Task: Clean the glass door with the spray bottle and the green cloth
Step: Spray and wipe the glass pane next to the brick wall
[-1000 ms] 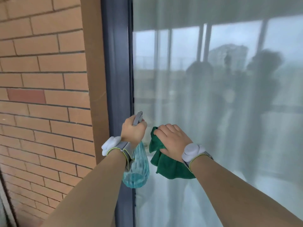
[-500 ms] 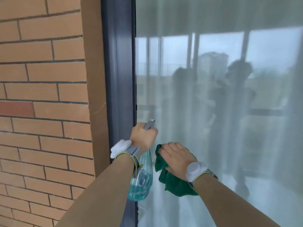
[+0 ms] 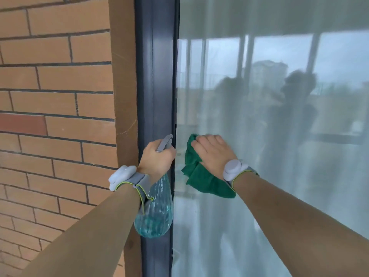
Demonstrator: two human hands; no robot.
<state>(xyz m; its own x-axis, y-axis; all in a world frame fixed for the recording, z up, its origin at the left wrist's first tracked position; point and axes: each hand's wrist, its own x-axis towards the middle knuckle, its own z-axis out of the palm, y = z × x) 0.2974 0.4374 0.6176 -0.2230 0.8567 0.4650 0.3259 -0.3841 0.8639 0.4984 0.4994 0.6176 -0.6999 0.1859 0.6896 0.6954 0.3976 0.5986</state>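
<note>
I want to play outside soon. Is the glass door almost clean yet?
Not yet. Wiping is under way: the right hand presses the green cloth flat on the glass door near its dark frame. The left hand holds the spray bottle, with liquid left in it. I can't tell which parts are already clean; most of the pane lies beyond the cloth.

Green cloth [image 3: 201,182] lies flat against the glass door [image 3: 279,176].

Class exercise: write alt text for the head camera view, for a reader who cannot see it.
A person's right hand presses a green cloth flat against a glass door, close to its dark frame. The left hand grips a clear spray bottle of blue liquid beside the frame; a brick wall stands at the left.
</note>
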